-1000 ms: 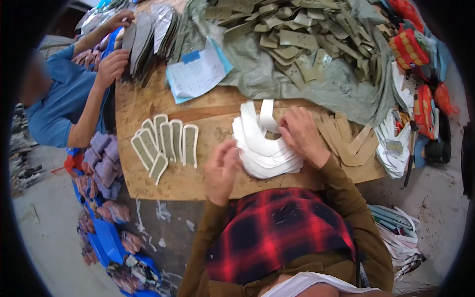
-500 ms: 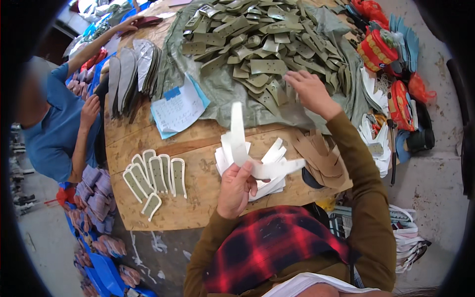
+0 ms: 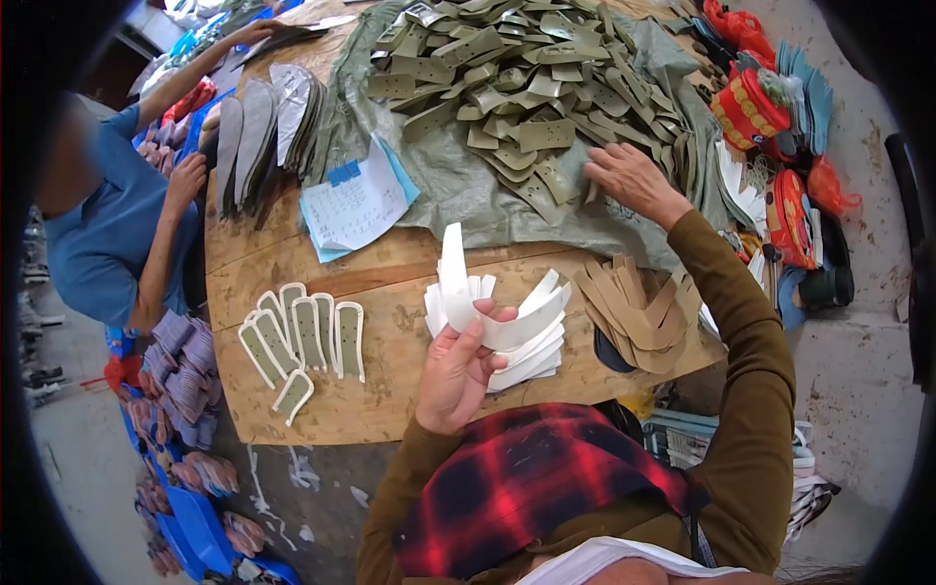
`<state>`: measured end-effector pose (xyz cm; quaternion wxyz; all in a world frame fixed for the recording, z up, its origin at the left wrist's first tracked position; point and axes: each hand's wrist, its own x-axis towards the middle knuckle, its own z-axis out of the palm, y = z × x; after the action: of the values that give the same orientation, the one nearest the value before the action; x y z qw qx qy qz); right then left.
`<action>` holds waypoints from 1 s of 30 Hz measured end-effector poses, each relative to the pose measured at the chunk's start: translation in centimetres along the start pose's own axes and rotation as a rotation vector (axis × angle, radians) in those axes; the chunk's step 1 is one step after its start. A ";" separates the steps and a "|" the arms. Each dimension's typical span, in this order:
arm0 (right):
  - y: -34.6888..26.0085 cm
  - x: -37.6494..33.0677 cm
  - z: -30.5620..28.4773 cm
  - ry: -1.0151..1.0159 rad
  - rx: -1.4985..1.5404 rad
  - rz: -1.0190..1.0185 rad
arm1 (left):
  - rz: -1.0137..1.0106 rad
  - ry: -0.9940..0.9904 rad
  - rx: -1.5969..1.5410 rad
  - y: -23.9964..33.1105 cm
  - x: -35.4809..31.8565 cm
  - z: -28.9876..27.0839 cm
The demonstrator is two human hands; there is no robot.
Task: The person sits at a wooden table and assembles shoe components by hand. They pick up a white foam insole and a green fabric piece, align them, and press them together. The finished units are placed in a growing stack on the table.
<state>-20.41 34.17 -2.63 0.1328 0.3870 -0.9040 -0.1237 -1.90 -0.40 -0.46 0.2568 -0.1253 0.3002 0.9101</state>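
Observation:
My left hand (image 3: 454, 380) pinches a white V-shaped curved strip (image 3: 456, 297) at its bend and holds it above the table. Behind it lies a stack of similar white strips (image 3: 531, 363). My right hand (image 3: 636, 182) is at the near right edge of a big heap of olive-green perforated pieces (image 3: 546, 136). Its fingers are curled, and a narrow olive-green sliver shows under the fingertips, seemingly one piece seen edge-on. To the left, several green pieces with white edging (image 3: 307, 331) rest on the wood, one apart from the others.
Brown curved strips (image 3: 643, 317) lie right of the white stack, beside a dark rounded piece. A handwritten sheet (image 3: 359, 200) and grey stacked pieces (image 3: 255, 141) are at the left. A co-worker in blue (image 3: 107, 224) works there. Red bags (image 3: 751, 102) stand at the right.
My right hand has shifted slightly right and nearer along the heap's edge. The white strip has turned and lowered a little in my left hand. The co-worker's far hand now has a dark piece beneath it.

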 end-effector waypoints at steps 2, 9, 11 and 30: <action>0.0 -1.8 -0.1 -0.011 0.091 0.058 | 0.002 0.006 -0.028 0.3 0.0 0.3; -4.7 -7.4 -0.7 0.344 0.888 1.023 | -0.062 0.018 -0.345 -0.3 0.9 1.4; -5.4 -9.4 1.4 0.286 0.932 1.063 | -0.090 0.003 -0.430 -0.4 1.1 1.7; -18.4 -0.1 -12.1 0.338 1.221 0.411 | -0.092 0.012 -0.226 -1.7 0.4 2.2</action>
<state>-3.97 20.48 2.66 0.0505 0.2267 -0.8337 0.5009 -1.46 2.21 0.30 0.2808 -0.1726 0.1910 0.9246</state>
